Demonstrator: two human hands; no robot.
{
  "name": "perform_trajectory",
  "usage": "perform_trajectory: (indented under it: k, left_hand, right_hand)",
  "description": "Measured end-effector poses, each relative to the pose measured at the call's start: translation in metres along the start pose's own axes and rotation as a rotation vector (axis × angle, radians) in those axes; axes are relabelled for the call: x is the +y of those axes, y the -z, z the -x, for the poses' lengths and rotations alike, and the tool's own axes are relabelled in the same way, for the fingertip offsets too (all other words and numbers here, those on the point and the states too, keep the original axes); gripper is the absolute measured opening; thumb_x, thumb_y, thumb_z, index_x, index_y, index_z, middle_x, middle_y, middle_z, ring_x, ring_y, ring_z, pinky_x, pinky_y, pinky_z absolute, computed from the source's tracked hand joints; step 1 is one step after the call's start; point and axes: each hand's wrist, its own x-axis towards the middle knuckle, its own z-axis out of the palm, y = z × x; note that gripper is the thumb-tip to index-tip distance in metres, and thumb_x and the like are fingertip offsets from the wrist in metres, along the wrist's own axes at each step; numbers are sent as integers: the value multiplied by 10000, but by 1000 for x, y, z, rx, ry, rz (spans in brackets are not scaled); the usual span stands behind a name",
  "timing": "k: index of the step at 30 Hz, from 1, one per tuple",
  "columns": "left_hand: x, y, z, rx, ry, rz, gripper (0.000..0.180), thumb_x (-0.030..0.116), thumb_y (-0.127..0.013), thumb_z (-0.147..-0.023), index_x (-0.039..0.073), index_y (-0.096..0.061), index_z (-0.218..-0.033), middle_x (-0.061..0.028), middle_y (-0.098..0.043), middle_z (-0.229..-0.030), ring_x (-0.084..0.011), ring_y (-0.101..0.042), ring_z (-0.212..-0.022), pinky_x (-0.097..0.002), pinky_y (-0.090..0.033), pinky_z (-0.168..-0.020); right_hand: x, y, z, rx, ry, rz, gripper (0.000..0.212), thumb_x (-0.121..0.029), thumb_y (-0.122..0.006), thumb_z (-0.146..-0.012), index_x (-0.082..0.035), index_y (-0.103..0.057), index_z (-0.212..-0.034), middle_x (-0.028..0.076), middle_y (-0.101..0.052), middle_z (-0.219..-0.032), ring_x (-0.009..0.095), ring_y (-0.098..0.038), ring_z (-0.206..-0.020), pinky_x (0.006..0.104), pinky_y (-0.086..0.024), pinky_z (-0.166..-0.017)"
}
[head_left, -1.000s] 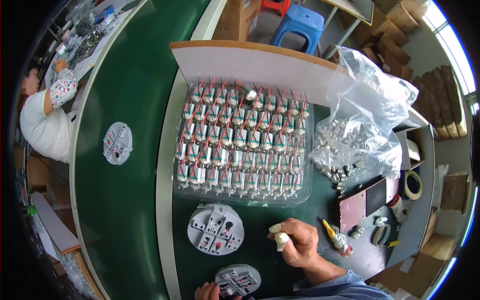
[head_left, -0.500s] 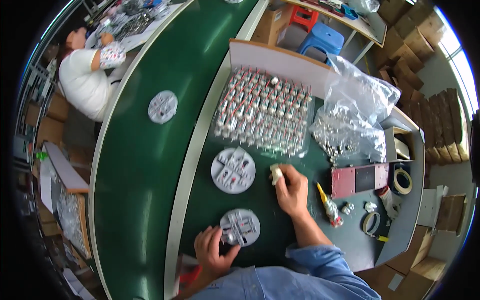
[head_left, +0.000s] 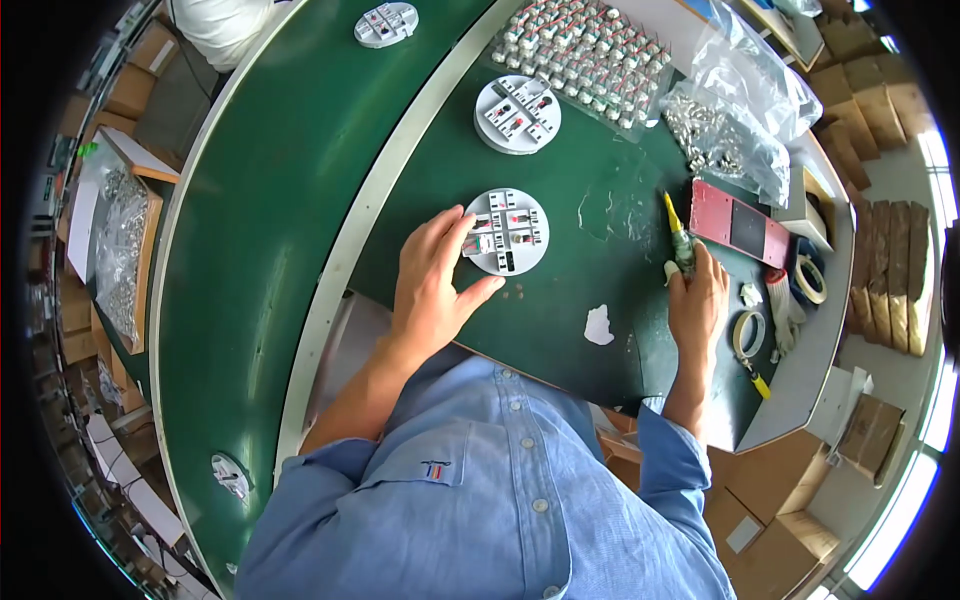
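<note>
My left hand (head_left: 430, 285) rests at the lower left edge of a round grey disc (head_left: 533, 252) that carries white blocks with small red and black parts. Its fingers touch the rim, and the thumb lies apart from them, just below the disc. Over on the right, my right hand (head_left: 698, 300) is closed around a small squeeze bottle (head_left: 683, 248) with a pointed yellow nozzle, which lies on the table. A cream-coloured piece (head_left: 671, 270) shows at its thumb tip; what it is, I cannot tell. Another such disc (head_left: 520, 140) sits farther back, seemingly stacked on one more.
A tray of small white parts with red wires (head_left: 590, 65) stands at the back, beside a clear bag of metal parts (head_left: 735, 130). A red plate (head_left: 740, 225), tape rolls (head_left: 748, 335) and a white scrap (head_left: 598, 325) lie rightward. Left runs a green conveyor (head_left: 260, 250) bearing discs.
My right hand has gone from beside the discs to the squeeze bottle and closed on it. My left hand stays at the near disc. The view has shifted toward my body.
</note>
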Motion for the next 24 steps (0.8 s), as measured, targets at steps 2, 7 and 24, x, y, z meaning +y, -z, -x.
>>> perform_trajectory:
  k: [2, 7, 24]
  left_hand:
    - [-5, -1, -5, -3, -30, 2, 780, 199, -881, -809, 15, -545, -1489, -189, -560, -1498, -363, -571, -1309, -476, -430, -1139]
    - [-17, -1, -7, -33, -59, 11, 768, 199, -877, -813, 15, -548, -1483, -176, -565, -1494, -359, -572, -1307, -473, -429, -1140]
    - [-12, 4, -13, -57, 4, -16, 791, 145, -882, -739, 3, -557, -1446, -156, -594, -1455, -332, -571, -1319, -467, -420, -1162]
  right_hand:
    - [5, 3, 0, -6, -19, -18, 431, -85, -680, -977, -54, -652, -1405, 119, -743, -1240, 240, -706, -1043, 319, -552, -895]
    - [-2, 9, 1, -62, -132, -455, 486, -66, -686, -969, -37, -607, -1447, 134, -724, -1257, 231, -698, -1046, 307, -548, -905]
    - [-204, 44, -29, -406, 545, -836, 427, 14, -804, -791, -46, -698, -1200, 94, -741, -1100, 273, -715, -914, 345, -556, -792]
